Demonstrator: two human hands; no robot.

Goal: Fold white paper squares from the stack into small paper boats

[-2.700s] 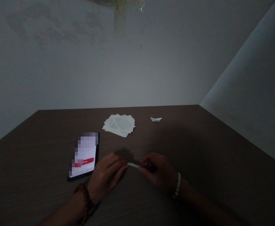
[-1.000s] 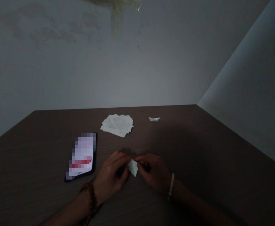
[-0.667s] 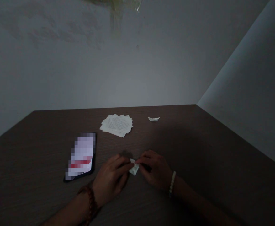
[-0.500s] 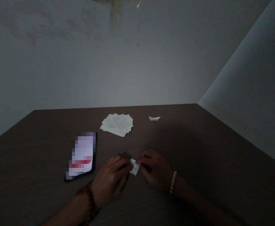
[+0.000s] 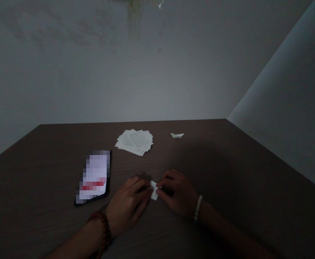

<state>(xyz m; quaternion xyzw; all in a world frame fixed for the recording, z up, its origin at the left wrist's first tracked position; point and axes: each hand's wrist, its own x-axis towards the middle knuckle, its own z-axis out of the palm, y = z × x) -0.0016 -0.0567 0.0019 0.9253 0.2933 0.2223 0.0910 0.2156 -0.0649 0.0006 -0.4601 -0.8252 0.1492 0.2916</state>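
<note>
A small folded piece of white paper point(image 5: 154, 193) is held low over the dark table, between my two hands. My left hand point(image 5: 130, 198), with a brown beaded bracelet at the wrist, pinches its left edge between thumb and fingers. On the opposite side, my right hand point(image 5: 177, 192) grips the right edge; a pale beaded bracelet circles that wrist. Fingertips cover both sides of the paper, so its folds are only partly visible. Further back on the table stands a small white paper boat point(image 5: 177, 135).
A fanned stack of printed paper sheets point(image 5: 135, 141) lies towards the back of the brown wooden table point(image 5: 213, 223). Left of my left hand is a phone point(image 5: 94, 176) with a lit, pixelated screen. A grey wall point(image 5: 146, 82) rises behind the table.
My right thumb has shifted slightly left and up over the paper, and less of its right side shows. Both hands keep hold of it; the other things stay put.
</note>
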